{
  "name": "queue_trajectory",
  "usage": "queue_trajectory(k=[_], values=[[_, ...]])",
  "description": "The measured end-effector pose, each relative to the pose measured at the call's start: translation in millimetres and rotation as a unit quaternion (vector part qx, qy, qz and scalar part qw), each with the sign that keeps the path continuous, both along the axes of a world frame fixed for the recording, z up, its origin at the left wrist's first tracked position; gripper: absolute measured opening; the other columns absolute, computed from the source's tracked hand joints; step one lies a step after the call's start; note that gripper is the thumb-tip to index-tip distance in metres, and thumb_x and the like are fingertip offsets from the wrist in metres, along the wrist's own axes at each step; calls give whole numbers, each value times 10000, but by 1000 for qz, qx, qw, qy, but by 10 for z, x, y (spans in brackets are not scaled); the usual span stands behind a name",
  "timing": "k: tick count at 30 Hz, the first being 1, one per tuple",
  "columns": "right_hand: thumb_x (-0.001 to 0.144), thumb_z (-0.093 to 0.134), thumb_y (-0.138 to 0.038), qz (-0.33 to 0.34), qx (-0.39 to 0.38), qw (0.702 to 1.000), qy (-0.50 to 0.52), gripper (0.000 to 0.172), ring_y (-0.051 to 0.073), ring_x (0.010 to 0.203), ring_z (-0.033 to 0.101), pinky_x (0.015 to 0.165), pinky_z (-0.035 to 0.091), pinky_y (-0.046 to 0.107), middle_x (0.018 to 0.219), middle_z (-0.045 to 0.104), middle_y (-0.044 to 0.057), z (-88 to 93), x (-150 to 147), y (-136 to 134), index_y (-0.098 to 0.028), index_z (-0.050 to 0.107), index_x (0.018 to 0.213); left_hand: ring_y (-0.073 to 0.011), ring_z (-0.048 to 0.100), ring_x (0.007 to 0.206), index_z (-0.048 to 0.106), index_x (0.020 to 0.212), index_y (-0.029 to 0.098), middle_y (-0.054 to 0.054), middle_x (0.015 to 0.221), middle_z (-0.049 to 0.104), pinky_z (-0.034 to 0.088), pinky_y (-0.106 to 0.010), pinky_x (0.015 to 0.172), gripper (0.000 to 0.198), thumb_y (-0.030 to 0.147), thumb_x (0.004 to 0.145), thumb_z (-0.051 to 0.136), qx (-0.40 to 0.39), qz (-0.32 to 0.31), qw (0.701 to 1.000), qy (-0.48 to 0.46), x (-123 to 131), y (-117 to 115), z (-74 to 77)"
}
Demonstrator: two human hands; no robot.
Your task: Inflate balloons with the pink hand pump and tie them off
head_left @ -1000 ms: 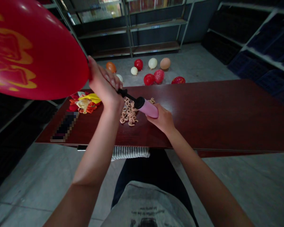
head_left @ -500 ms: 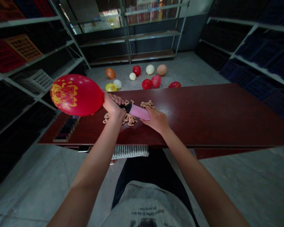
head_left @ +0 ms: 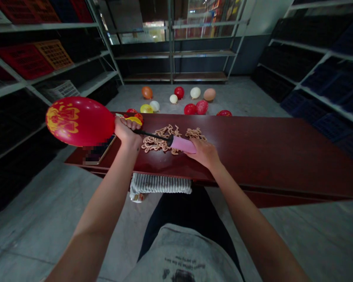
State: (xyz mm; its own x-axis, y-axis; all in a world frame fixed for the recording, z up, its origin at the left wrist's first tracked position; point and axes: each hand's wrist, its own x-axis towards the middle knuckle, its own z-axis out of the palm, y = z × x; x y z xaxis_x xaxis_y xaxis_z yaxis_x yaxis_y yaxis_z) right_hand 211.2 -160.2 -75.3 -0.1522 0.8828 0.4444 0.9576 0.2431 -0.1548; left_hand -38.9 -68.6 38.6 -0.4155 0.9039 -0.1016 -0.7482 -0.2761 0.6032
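My left hand point(head_left: 126, 131) is closed around the neck of an inflated red balloon point(head_left: 82, 121) with yellow printed figures, at the end of a hand pump. Out of that fist runs the pump's thin black rod, leading into its pink barrel point(head_left: 182, 144). My right hand point(head_left: 204, 152) is wrapped round the barrel's far end. Beneath the pump, two piles of curled beige long balloons point(head_left: 157, 143) lie on the dark red table point(head_left: 267, 149). The balloon's neck and the pump's tip are hidden by my left fingers.
A phone point(head_left: 101, 150), partly blurred out, lies at the table's left. Red and yellow balloons point(head_left: 133, 120) sit behind my left hand. Several inflated balloons point(head_left: 202, 107) rest on the floor beyond the table. A striped grey cloth point(head_left: 161, 184) is at the front edge. Shelves point(head_left: 200, 76) surround the room.
My hands have moved apart, so a long stretch of black rod now shows. My left hand and the red balloon have shifted left; the camera view has also shifted.
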Motion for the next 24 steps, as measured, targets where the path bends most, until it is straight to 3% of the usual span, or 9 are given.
queue_trajectory(k=[5, 9, 12, 18, 21, 24], values=[[825, 682, -500, 10, 0, 1000, -10, 513, 266, 1022, 673, 792, 502, 343, 1188, 703, 116, -10, -13, 0, -193, 595, 1227, -57, 209, 323, 211, 590, 191, 70, 432, 196, 212, -214, 389, 461, 242, 1037, 309, 7, 8, 1000, 2, -260, -13, 202], [822, 678, -531, 11, 1, 1000, 7, 523, 260, 959, 693, 746, 502, 331, 1125, 722, 107, -6, -13, -2, -192, 600, 1213, -80, 222, 328, 214, 589, 201, 59, 438, 204, 220, -248, 386, 478, 282, 1025, 392, 63, 7, 997, 35, -247, 6, 348], [826, 671, -553, -6, 11, 999, 33, 527, 260, 911, 706, 714, 504, 328, 1085, 734, 98, 8, 7, -9, -190, 609, 1203, -88, 229, 331, 209, 598, 203, 55, 444, 215, 216, -264, 391, 500, 326, 1026, 436, 104, 2, 992, 77, -51, -16, 495], [842, 665, -511, -19, 54, 993, 99, 524, 270, 891, 716, 728, 529, 358, 1096, 735, 119, 2, 100, -13, -164, 595, 1228, -67, 194, 322, 223, 559, 191, 62, 412, 176, 159, -243, 373, 564, 375, 1078, 343, 155, 8, 981, 113, 556, -163, 818], [830, 668, -546, -37, 59, 990, 119, 537, 270, 841, 722, 698, 530, 360, 1038, 747, 117, -17, 128, -5, -169, 604, 1208, -74, 206, 317, 232, 553, 199, 58, 426, 174, 177, -248, 365, 561, 374, 1076, 338, 178, -18, 974, 136, 826, -152, 804], [834, 641, -585, -50, 60, 990, 120, 552, 272, 817, 722, 680, 525, 358, 999, 751, 125, -23, 134, 9, -160, 615, 1186, -73, 223, 333, 244, 593, 209, 63, 466, 197, 207, -243, 373, 535, 450, 1042, 409, 148, -52, 977, 145, 1093, -75, 617]])
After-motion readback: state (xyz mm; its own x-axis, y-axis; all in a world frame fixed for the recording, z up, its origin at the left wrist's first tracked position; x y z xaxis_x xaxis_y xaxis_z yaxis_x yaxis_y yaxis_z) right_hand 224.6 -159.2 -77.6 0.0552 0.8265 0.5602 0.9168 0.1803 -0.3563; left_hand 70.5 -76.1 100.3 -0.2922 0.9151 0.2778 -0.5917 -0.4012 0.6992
